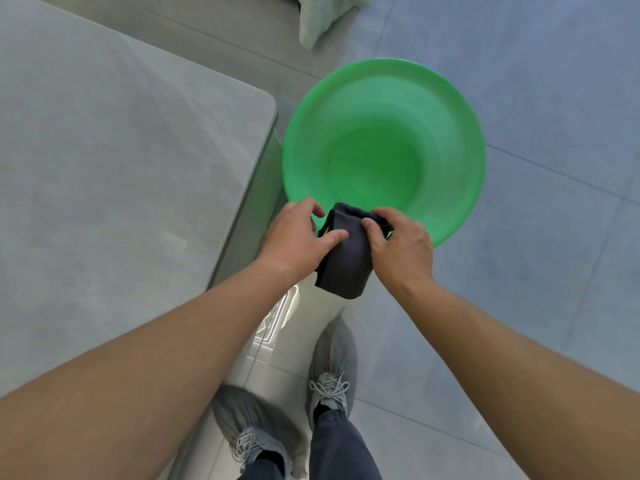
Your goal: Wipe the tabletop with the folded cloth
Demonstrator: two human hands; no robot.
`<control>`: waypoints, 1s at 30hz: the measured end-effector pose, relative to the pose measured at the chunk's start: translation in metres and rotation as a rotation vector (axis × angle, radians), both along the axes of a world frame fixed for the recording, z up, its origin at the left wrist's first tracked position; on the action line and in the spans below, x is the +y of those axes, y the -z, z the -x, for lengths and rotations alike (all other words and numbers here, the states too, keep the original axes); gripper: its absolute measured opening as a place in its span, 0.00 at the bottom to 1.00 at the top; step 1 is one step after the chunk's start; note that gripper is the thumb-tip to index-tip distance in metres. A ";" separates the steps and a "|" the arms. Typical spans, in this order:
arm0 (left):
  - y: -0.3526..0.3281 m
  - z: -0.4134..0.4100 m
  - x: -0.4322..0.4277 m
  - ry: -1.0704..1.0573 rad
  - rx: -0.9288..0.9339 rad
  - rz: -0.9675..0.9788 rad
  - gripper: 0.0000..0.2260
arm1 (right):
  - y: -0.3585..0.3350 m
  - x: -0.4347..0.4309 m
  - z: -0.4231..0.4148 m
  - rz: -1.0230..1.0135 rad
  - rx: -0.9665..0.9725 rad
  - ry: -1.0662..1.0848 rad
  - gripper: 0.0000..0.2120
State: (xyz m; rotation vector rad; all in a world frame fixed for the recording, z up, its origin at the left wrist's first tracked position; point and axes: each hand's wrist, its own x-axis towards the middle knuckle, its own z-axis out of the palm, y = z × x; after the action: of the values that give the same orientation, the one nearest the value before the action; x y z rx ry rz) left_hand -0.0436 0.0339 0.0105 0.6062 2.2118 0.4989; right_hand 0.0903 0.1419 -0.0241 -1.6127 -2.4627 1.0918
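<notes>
- The grey desk (104, 168) fills the left side.
- A green basin (450, 116) sits on the floor (540, 244) beside the desk corner.
- Left hand (298, 237) and right hand (401, 247) meet above the basin's near rim, fingers (334, 236) curled.
- Both hands pinch the dark folded cloth (346, 265), held off the desk.

Room to pass over the grey tabletop (121, 168) from 8 to 11 o'clock, green basin (381, 98) blocking at 12, bare floor (536, 271) toward 3.

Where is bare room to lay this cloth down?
The visible grey tabletop is bare, from its rounded corner beside the round green plastic basin to the left frame edge. Crowded only over the basin's near rim, where the left hand and right hand grip the folded dark grey cloth.
</notes>
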 end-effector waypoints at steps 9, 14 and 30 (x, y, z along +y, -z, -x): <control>0.003 -0.006 -0.006 -0.067 -0.077 -0.107 0.16 | -0.015 -0.007 -0.017 0.010 -0.023 -0.161 0.21; 0.005 -0.007 -0.006 -0.059 -0.068 -0.115 0.16 | -0.021 -0.012 -0.037 -0.009 -0.043 -0.320 0.27; 0.013 -0.001 -0.018 0.251 -0.003 -0.061 0.27 | -0.007 -0.023 -0.032 -0.183 -0.079 -0.399 0.28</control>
State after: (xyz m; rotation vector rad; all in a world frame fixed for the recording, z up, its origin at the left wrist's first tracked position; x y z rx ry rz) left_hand -0.0428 0.0164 -0.0026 0.9010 2.0862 0.4361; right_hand 0.1224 0.1186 -0.0171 -1.1677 -2.9186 0.8068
